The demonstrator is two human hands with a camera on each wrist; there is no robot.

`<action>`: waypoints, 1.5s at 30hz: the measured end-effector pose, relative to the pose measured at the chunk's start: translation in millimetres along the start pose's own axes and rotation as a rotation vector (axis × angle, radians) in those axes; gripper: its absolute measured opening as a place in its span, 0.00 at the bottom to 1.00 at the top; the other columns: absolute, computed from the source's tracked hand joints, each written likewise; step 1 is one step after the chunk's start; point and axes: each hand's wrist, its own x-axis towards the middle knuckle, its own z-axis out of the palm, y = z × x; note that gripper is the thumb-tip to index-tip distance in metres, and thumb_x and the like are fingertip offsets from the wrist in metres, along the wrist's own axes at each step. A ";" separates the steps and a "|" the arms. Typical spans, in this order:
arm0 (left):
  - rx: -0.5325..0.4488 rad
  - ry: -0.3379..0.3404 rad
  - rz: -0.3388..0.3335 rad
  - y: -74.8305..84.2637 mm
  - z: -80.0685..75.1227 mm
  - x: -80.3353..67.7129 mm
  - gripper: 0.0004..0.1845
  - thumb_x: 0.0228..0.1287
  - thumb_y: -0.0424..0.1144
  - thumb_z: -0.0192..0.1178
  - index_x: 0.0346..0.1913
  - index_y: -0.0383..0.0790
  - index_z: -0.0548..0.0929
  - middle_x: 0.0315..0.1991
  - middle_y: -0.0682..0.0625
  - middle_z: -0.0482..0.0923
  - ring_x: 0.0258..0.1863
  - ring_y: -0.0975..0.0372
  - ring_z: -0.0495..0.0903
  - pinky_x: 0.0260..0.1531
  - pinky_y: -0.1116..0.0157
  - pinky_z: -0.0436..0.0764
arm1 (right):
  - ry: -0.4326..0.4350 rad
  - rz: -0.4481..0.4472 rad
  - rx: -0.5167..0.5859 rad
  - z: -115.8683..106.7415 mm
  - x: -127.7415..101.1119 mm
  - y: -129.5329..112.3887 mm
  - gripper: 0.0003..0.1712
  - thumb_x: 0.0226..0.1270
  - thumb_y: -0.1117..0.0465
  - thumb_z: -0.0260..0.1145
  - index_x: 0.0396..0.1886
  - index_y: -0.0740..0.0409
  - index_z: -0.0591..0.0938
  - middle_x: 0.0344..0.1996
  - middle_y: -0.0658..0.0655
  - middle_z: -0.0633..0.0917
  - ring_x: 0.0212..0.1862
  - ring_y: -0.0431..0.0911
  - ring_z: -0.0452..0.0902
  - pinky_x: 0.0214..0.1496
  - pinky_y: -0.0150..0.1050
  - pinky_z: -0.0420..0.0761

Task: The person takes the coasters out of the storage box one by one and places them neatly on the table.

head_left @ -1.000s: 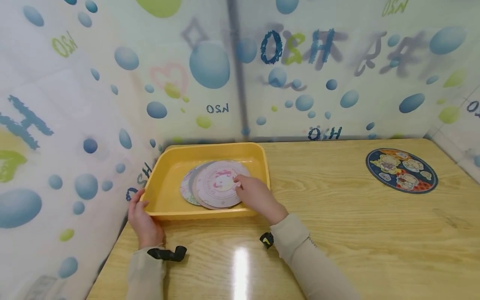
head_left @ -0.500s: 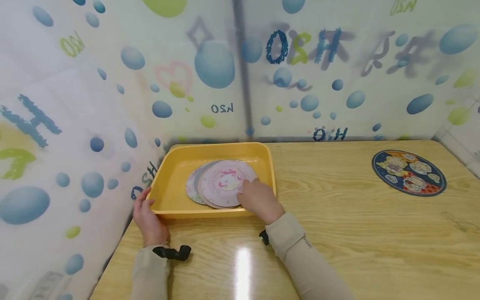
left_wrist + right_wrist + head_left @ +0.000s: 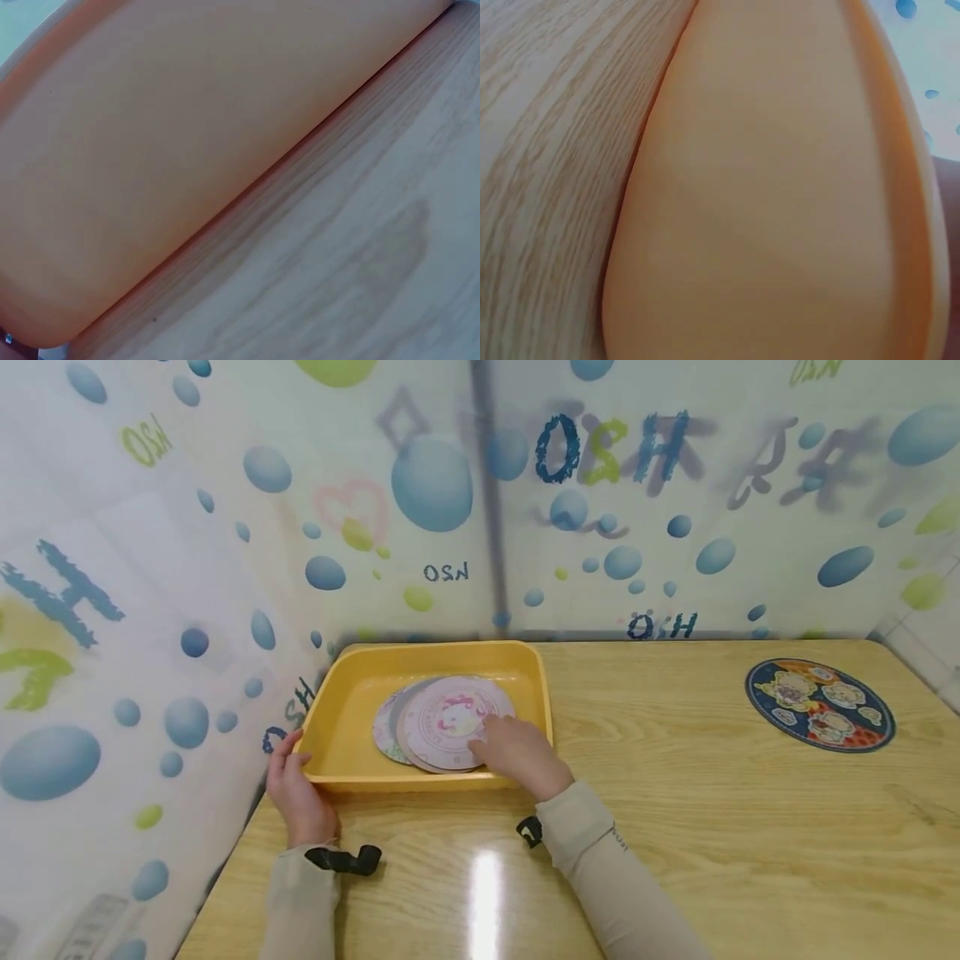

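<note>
In the head view, a yellow plastic tray [image 3: 337, 727] sits on the wooden table at the left, near the wall. Inside it, several thin round discs lie overlapped in a pile; the uppermost pink disc [image 3: 431, 739] carries a printed cartoon figure. My left hand [image 3: 300, 797] holds the tray's front left corner, thumb by the rim and fingers along the outer side. Over the right part of the pile is my right hand [image 3: 525, 756], fingers bent and touching the top disc; its fingertips are partly hidden. Both wrist views show mainly the tray's outer wall [image 3: 165, 135].
A dark blue round disc [image 3: 821, 706] with cartoon prints lies on the table [image 3: 697, 818] at the far right. Patterned wall sheets [image 3: 427, 602] border the table at the back and left. Each wrist wears a black camera mount [image 3: 352, 860].
The view has shifted slightly. My right fingers have bent in further over the right side of the top disc. My left hand and the tray keep their places.
</note>
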 end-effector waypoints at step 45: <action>-0.051 0.033 -0.002 -0.5 0.9 1.8 0.19 0.58 0.28 0.43 0.50 0.39 0.77 0.60 0.49 0.62 0.55 0.58 0.64 0.55 0.63 0.68 | 0.070 -0.167 0.100 2.5 7.9 6.0 0.13 0.65 0.57 0.52 0.43 0.53 0.81 0.37 0.47 0.81 0.31 0.40 0.71 0.38 0.35 0.73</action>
